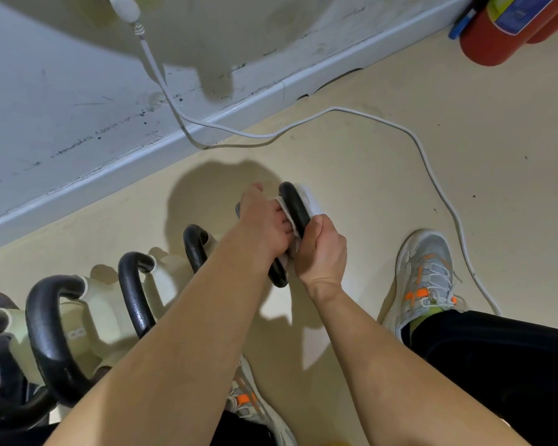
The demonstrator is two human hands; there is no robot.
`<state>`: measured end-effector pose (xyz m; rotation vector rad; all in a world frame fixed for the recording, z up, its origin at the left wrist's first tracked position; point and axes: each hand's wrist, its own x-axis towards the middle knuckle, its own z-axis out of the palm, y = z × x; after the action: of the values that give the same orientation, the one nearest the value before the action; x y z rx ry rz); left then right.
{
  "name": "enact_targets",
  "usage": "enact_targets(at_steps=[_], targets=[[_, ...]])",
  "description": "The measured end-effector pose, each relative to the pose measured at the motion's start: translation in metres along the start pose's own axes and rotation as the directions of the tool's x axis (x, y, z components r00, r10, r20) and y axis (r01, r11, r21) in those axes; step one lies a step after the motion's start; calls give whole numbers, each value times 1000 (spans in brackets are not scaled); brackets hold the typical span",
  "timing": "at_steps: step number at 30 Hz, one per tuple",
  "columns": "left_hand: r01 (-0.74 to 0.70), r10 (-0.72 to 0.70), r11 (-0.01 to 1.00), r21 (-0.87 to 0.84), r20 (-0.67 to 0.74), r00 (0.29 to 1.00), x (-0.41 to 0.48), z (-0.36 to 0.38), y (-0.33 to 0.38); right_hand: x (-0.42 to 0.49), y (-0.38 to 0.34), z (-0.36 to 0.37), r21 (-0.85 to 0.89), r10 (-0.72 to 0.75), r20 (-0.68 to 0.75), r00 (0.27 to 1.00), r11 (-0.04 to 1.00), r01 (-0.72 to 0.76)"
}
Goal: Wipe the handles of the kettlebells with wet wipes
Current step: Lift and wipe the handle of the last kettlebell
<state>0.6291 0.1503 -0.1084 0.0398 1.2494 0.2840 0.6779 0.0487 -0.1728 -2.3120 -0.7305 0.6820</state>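
A cream kettlebell with a black handle [294,205] stands on the floor at mid frame, its body mostly hidden by my hands. My right hand [322,249] grips the near part of that handle. My left hand [264,222] holds a white wet wipe [285,211] against the handle's left side; more of the wipe shows past the handle on the right. To the left runs a row of other cream kettlebells with black handles [132,291], [50,333], [194,246].
A white cable [432,175] loops over the beige floor from the wall to the right. A red fire extinguisher [503,30] lies at top right. My grey shoes [426,272] stand near the kettlebell. A grey-white wall and skirting [142,156] run behind.
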Motion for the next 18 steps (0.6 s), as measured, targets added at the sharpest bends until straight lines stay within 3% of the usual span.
enact_targets(at_steps=[5, 9, 11, 16, 18], targets=[[39, -50, 994, -101, -111, 993, -1, 4, 9, -1, 0, 0, 16, -7, -1, 1000, 1000, 7], [77, -69, 996, 53, -139, 988, 29, 1, 7, -1, 1, 1, -6, -22, 9, 1000, 1000, 22], [26, -13, 996, 87, -154, 988, 6, 5, 6, -2, 1, 0, 2, -34, 0, 999, 999, 34], [-190, 192, 974, 123, -9, 981, -6, 2, 2, -2, 0, 0, 7, -30, -7, 1000, 1000, 30], [-285, 288, 934, 215, 17, 958, -12, 13, -3, -2, 0, 1, 11, -19, -9, 1000, 1000, 19]])
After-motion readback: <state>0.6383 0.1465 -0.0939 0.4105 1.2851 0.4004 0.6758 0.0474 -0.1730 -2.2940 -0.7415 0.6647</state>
